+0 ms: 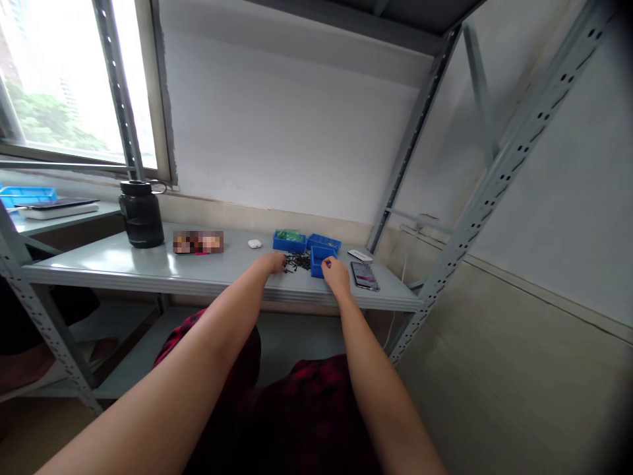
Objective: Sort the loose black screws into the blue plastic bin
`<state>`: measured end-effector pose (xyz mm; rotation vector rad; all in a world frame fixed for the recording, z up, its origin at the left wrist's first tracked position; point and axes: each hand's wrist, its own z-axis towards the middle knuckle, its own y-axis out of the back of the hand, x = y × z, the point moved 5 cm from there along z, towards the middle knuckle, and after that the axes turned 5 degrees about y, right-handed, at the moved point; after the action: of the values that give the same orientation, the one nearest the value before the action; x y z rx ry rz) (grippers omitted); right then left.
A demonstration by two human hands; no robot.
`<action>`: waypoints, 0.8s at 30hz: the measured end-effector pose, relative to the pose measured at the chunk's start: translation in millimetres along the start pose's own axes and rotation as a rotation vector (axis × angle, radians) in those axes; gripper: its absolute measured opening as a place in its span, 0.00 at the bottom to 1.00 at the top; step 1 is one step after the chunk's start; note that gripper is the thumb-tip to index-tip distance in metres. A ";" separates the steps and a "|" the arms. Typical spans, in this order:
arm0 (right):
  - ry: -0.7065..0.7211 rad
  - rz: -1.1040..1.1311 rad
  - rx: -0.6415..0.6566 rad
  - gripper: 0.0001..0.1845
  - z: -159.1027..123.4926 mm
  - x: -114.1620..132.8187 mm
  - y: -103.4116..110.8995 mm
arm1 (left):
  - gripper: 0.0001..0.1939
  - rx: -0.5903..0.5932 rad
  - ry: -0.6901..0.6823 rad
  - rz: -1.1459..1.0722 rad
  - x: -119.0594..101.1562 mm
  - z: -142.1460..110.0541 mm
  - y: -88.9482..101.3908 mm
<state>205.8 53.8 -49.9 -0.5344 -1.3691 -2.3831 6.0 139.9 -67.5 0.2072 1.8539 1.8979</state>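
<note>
A pile of small black screws [299,261] lies loose on the grey shelf top. At the pile's left edge is my left hand [273,262], its fingers curled downward and their tips mostly hidden. My right hand [336,274] is at the right front corner of a blue plastic bin [317,269], fingers bent together in a pinch. Whatever sits between those fingertips is too small to make out. Behind stand two more blue bins: one [289,245] holds green packaging, and the other [324,242] has a few small pieces in it.
Right of my hand lies a phone [364,276], with a white flat item [359,255] behind it. A white earphone case [254,244], a blurred-out object [198,242] and a large black bottle [141,214] stand to the left. Metal uprights [415,132] frame the shelf.
</note>
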 end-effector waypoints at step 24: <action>0.063 0.020 0.017 0.13 -2.7 11.7 -1.2 | 0.10 0.039 0.075 0.143 -14.3 -0.8 -3.8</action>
<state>194.6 50.8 -46.4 -0.4617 -1.3498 -2.3496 19.1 133.0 -68.1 0.2921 1.9745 1.9896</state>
